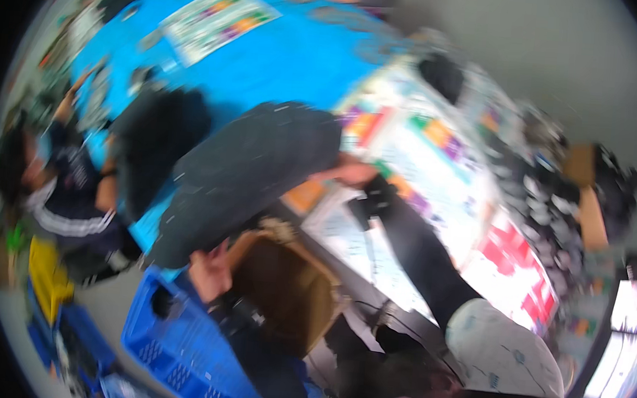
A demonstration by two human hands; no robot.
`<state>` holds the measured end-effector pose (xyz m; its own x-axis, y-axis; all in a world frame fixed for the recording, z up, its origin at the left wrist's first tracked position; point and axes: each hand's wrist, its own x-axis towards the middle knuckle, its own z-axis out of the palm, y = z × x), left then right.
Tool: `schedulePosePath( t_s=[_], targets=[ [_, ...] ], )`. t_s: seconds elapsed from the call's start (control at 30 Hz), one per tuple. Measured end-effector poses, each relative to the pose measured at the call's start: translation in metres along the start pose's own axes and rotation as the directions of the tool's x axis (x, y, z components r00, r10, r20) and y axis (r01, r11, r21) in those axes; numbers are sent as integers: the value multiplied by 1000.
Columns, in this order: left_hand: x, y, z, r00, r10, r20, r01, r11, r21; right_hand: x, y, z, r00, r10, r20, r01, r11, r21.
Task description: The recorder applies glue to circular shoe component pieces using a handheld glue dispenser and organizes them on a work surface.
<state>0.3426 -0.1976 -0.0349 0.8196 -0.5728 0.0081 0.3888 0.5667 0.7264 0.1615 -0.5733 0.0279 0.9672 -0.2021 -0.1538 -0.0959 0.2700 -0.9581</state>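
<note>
A long, dark, puffy bundle [255,153] with small white flecks stretches between my hands, smeared by motion; I cannot tell exactly what it is. My left hand [212,271] is closed at its lower left end, above the rim of a blue plastic crate [146,346]. At the bundle's right end, my right hand [350,173] grips the edge, its fingers partly hidden behind the dark material. An open cardboard box [326,293] stands below, between my forearms. Just beyond the held bundle, a second dark bundle [160,138] rests at the blue table's near edge.
Across the far side spreads a blue-covered table [292,55] with a printed sheet [220,23] on it. A co-worker [72,187] sits at the left. Printed sheets [441,160] cover the right-hand surface. Several dark and grey items [542,209] pile up by the wall.
</note>
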Motion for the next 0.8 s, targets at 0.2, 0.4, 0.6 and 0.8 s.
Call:
schedulePosePath(
  t_s=[0.2,0.4,0.6,0.8],
  targets=[
    [-83,-14,104,992,-127,16,124,983,136,-146,-34,-16,986,-51,-159,43,998,-56],
    [-196,-77,189,989,-145,23,144,989,17,-297,-28,-60,985,-40,-171,62,991,122],
    [-301,-166,250,977,-214,20,215,975,-55,-428,-22,-129,978,2,-206,30,988,153],
    [-369,-237,278,972,-218,-87,206,969,-134,-491,-18,-168,975,121,-188,-91,983,159]
  ],
)
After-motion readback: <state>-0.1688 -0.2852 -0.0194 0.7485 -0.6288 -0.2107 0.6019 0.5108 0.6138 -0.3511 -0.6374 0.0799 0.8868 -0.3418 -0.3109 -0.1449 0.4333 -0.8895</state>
